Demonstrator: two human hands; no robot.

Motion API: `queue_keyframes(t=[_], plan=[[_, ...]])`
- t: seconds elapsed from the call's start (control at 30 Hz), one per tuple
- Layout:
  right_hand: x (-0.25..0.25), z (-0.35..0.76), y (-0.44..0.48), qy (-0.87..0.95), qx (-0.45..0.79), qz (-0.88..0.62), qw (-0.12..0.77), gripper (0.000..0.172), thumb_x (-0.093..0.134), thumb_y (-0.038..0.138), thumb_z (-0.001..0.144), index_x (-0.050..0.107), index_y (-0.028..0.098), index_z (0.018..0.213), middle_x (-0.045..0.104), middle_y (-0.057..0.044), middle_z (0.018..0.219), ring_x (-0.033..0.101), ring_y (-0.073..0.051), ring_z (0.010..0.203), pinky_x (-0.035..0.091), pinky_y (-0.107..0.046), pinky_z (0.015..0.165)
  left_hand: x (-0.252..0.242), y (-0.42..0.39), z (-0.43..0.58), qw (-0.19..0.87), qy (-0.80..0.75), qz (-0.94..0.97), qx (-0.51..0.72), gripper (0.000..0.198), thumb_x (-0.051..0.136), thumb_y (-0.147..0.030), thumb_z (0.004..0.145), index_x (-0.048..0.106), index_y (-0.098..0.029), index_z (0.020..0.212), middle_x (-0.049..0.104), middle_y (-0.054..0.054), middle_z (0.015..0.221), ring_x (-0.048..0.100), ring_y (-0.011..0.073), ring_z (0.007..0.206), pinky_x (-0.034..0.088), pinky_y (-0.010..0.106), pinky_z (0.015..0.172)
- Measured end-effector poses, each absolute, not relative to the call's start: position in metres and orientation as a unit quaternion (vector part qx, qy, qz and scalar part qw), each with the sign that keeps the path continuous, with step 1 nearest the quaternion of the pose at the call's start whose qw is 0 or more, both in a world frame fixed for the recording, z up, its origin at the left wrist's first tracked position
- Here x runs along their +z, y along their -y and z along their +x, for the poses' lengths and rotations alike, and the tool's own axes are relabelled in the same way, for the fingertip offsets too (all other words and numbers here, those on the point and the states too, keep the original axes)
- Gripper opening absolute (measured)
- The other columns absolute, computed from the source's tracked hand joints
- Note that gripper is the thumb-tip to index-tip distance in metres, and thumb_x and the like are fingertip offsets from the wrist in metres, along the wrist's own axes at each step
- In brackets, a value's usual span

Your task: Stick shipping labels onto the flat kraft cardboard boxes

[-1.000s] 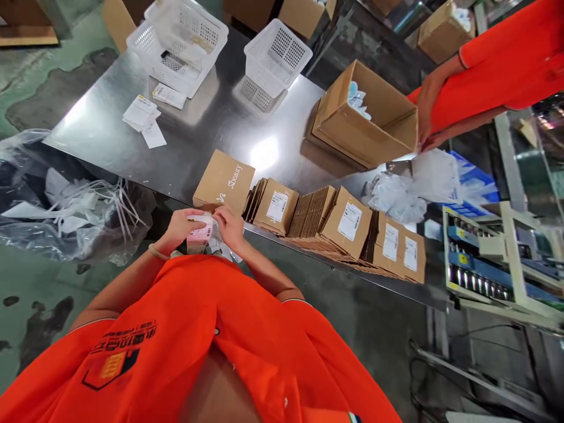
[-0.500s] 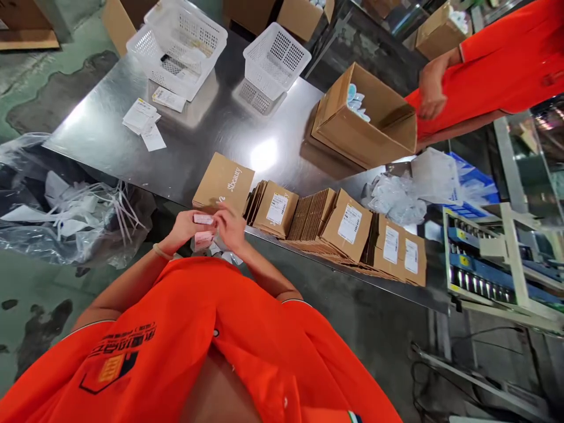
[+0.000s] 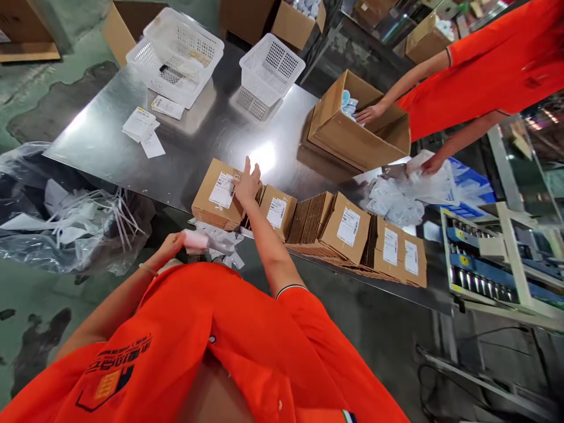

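My right hand (image 3: 247,184) is over the right edge of the nearest flat cardboard box stack (image 3: 207,191), fingers spread, its heel beside a white printed label (image 3: 222,190) on the top box. Near my waist, my left hand (image 3: 173,247) is closed on a strip of labels (image 3: 195,240), pinkish-white and blurred. Loose white backing paper (image 3: 222,238) hangs beside that strip, below the table edge. To the right of my right hand stands a row of folded cardboard boxes (image 3: 311,216); several of them carry labels.
White plastic baskets (image 3: 271,64) and label sheets (image 3: 141,124) lie on the steel table (image 3: 189,158). A co-worker's hand (image 3: 371,113) reaches into an open carton (image 3: 335,126); the other touches clear plastic bags (image 3: 396,197). A plastic-lined bin (image 3: 79,226) stands left.
My right hand has left the strip and moved up onto the box stack, whose top now bears a label. My left hand shifted left with the strip. The co-worker reached into the carton.
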State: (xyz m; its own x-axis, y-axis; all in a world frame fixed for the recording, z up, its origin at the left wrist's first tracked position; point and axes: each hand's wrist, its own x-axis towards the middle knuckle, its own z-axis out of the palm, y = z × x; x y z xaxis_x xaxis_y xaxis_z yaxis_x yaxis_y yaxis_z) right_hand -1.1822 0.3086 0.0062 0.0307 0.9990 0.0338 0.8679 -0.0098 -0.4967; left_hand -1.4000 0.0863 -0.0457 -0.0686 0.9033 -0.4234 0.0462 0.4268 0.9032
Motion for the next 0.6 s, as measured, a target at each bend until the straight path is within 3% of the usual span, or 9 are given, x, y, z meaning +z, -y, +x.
queue_keyframes(t=[0.07,0.17,0.27,0.33,0.4,0.5,0.6], plan=[[0.004,-1.199,-0.293,0.723,0.154,-0.648,0.182,0.073,0.063,0.033,0.104,0.038,0.015,0.171,0.033,-0.025,0.179,0.026,-0.038,0.169,0.028,-0.061,0.134,-0.036,-0.089,-1.409,0.535,-0.637,0.401,0.383,0.062,0.072,-0.082,0.073,0.073,-0.021,0.065,0.07,0.011,0.067,0.065,0.0267,0.069,0.051,0.036,0.064],[-0.001,-1.22,-0.278,0.793,0.196,-0.562,0.132,0.074,0.057,0.046,0.109,0.038,0.01,0.17,0.034,-0.026,0.179,0.027,-0.035,0.17,0.022,-0.056,0.138,-0.013,-0.113,-1.408,0.461,-0.661,0.446,0.389,0.043,0.08,-0.055,0.077,0.083,-0.018,0.098,0.074,0.007,0.077,0.062,0.0231,0.07,0.051,0.035,0.071],[-0.006,-1.214,-0.277,0.763,0.211,-0.601,0.11,0.074,0.05,0.046,0.111,0.036,0.003,0.169,0.033,-0.032,0.178,0.026,-0.038,0.171,0.019,-0.06,0.138,0.004,-0.141,-1.395,0.424,-0.68,0.456,0.387,0.057,0.08,-0.032,0.076,0.078,-0.016,0.131,0.079,0.006,0.088,0.065,0.0242,0.075,0.054,0.036,0.081],[-0.008,-1.193,-0.279,0.698,0.195,-0.674,0.144,0.073,0.049,0.043,0.111,0.036,-0.001,0.167,0.033,-0.036,0.176,0.03,-0.042,0.168,0.023,-0.064,0.135,0.009,-0.151,-1.383,0.428,-0.675,0.455,0.392,0.055,0.08,-0.027,0.074,0.08,-0.016,0.128,0.082,0.009,0.097,0.072,0.029,0.089,0.056,0.036,0.09],[-0.009,-1.165,-0.276,0.633,0.203,-0.723,0.188,0.069,0.053,0.04,0.108,0.043,-0.002,0.162,0.045,-0.038,0.166,0.044,-0.044,0.159,0.035,-0.063,0.129,0.01,-0.151,-1.371,0.446,-0.657,0.463,0.393,0.047,0.082,-0.027,0.072,0.083,-0.017,0.118,0.083,0.011,0.105,0.075,0.0334,0.105,0.056,0.038,0.098],[-0.005,-1.116,-0.265,0.567,0.258,-0.761,0.185,0.046,0.054,0.029,0.106,0.061,0.005,0.144,0.07,-0.031,0.135,0.067,-0.04,0.13,0.053,-0.054,0.113,0.01,-0.143,-1.356,0.493,-0.61,0.493,0.375,0.045,0.084,-0.032,0.071,0.084,-0.018,0.114,0.083,0.012,0.113,0.074,0.0357,0.117,0.056,0.04,0.103],[0.012,-1.062,-0.254,0.506,0.231,-0.819,0.143,0.043,0.04,0.017,0.107,0.065,0.009,0.14,0.074,-0.026,0.126,0.072,-0.038,0.118,0.057,-0.051,0.104,0.011,-0.133,-1.354,0.542,-0.562,0.499,0.375,0.045,0.088,-0.048,0.072,0.084,-0.02,0.107,0.083,0.013,0.114,0.073,0.0355,0.118,0.058,0.041,0.102]])
